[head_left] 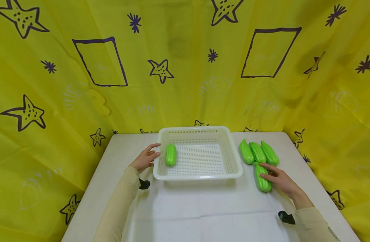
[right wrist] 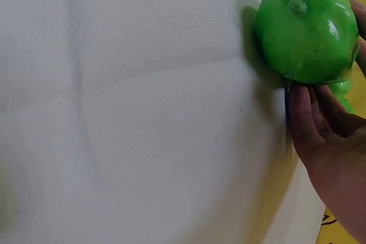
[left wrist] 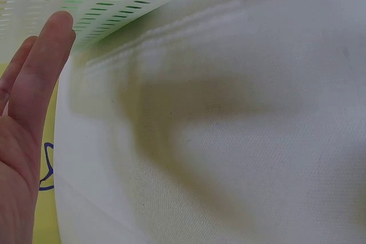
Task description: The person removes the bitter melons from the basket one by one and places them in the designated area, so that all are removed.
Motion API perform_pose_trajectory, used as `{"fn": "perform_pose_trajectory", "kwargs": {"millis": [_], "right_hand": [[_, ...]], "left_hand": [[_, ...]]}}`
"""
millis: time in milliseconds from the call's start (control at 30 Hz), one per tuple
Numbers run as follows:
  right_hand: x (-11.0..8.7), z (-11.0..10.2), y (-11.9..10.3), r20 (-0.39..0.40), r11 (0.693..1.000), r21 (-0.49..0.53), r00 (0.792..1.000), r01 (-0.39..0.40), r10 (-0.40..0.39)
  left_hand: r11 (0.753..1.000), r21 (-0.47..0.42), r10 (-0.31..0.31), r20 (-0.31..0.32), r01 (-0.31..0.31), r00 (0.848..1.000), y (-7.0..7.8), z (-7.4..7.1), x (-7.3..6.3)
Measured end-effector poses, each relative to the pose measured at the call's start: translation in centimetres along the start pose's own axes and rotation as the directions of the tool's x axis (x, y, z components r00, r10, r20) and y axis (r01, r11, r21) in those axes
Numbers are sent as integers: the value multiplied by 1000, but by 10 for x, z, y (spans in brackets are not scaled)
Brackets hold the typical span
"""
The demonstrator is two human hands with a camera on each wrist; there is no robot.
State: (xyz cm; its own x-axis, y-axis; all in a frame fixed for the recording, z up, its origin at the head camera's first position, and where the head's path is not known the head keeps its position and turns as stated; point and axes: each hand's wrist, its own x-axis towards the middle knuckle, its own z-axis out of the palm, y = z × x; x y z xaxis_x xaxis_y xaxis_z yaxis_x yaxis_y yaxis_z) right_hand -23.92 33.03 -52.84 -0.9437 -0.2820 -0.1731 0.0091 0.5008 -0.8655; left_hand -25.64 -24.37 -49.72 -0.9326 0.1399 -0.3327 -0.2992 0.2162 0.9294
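Observation:
A white perforated plastic basket point(head_left: 200, 177) stands on the table, with one glossy green gourd point(head_left: 171, 154) lying inside along its left wall. My left hand point(head_left: 145, 158) is at the basket's left side, fingertips right at the rim; in the left wrist view its fingers look nearly straight beside the slotted wall. To the right of the basket, my right hand point(head_left: 277, 179) holds another ridged green gourd point(head_left: 261, 178), its thumb on one side and fingers on the other. The right wrist view shows that gourd's rounded, lobed end point(right wrist: 306, 30) with a small nub.
Three more green gourds point(head_left: 258, 153) lie side by side just beyond the right hand, right of the basket. A white cloth point(head_left: 203, 215) covers the table. Yellow curtains point(head_left: 185, 94) with star drawings enclose the back and both sides.

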Motion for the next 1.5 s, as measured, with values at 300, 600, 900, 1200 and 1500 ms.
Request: {"fn": "perform_pose_trajectory", "kwargs": {"millis": [300, 600, 900, 1200, 1500], "right_hand": [[0, -1, 1, 10, 1000, 2, 1000, -10, 10], [-8, -10, -2, -12, 999, -1, 999, 51, -51], [-9, -25, -17, -58, 1000, -20, 998, 7, -8], [4, -27, -40, -130, 998, 69, 991, -15, 24], [22, -17, -78, -242, 995, 80, 970, 58, -37]], "left_hand": [[1000, -3, -3, -4, 3, 1000, -1, 0, 1], [1000, 2, 1, -6, -1, 1000, -2, 0, 0], [1000, -2, 8, 0, -8, 1000, -2, 0, 2], [1000, -4, -3, -6, 3, 1000, -2, -1, 1], [1000, -1, 9, 2, -9, 1000, -1, 0, -1]]}}
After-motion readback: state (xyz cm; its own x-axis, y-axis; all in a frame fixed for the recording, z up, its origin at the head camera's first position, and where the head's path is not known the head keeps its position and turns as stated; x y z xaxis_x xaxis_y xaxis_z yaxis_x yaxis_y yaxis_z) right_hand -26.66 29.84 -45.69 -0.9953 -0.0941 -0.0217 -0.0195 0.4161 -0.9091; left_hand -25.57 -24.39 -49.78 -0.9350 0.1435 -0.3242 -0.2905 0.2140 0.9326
